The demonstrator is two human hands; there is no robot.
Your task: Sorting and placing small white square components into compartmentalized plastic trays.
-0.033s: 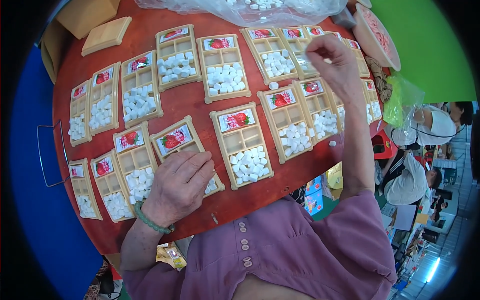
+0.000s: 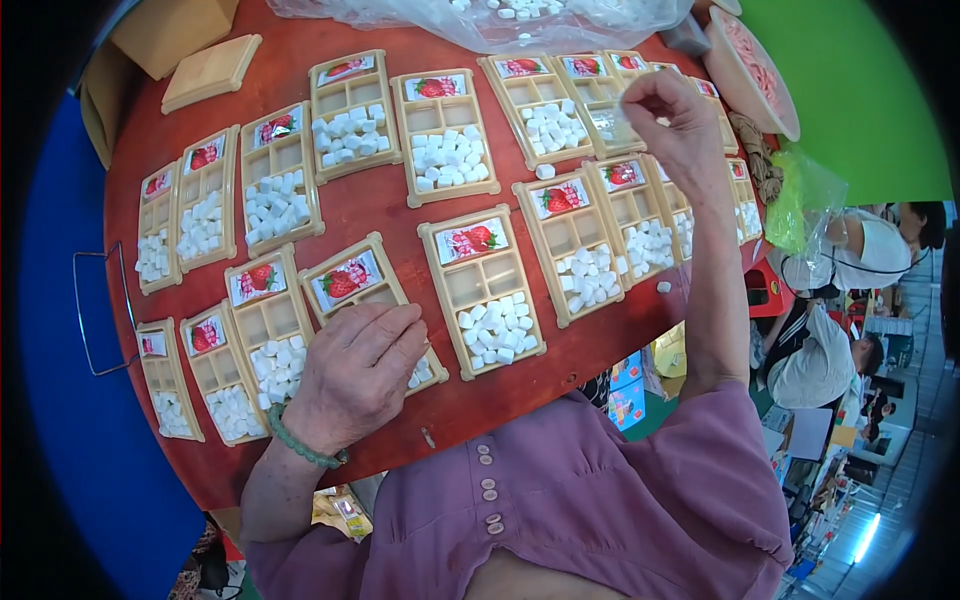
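Note:
Shallow tan trays with dividers lie in rows on the red table; each has a strawberry-printed sachet at its far end and white marshmallows at its near end. My left hand, with a green bead bracelet at the wrist, lies over a tilted tray and hides most of its marshmallows. Its fingers are bent and together; what is under them is hidden. Above the far right trays is my right hand, fingertips pinched together; anything between them is too small to name. A lone marshmallow sits near a far tray.
A clear bag of marshmallows lies at the far edge. A bowl of pink pieces stands far right, beside coiled rope and a green plastic bag. Tan lids are far left. Other people sit at right.
My right hand has shifted slightly to the right, still pinched. The left hand stays over the same tray.

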